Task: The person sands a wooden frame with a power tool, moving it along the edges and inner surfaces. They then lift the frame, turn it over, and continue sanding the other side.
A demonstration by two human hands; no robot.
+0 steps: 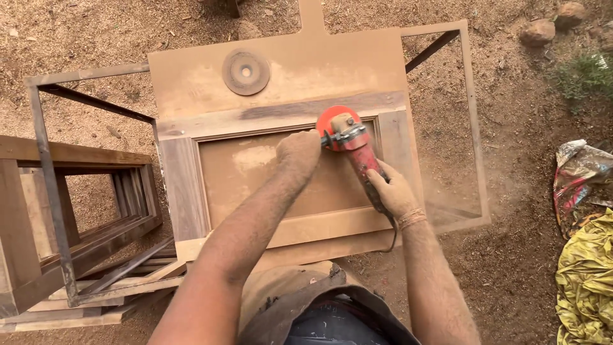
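Head view: right hand [394, 190] grips red angle grinder [353, 144] body, left hand [298, 153] closed on its side handle; grinder disc on wooden door panel [268, 182] upper right corner, loose sanding disc [246, 71] above, sawdust everywhere.

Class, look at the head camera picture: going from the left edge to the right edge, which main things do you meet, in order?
Stacked brown wooden frames → rusty metal stand frame → dusty round sanding disc → left hand → red angle grinder → right hand → crumpled yellow plastic sheet.
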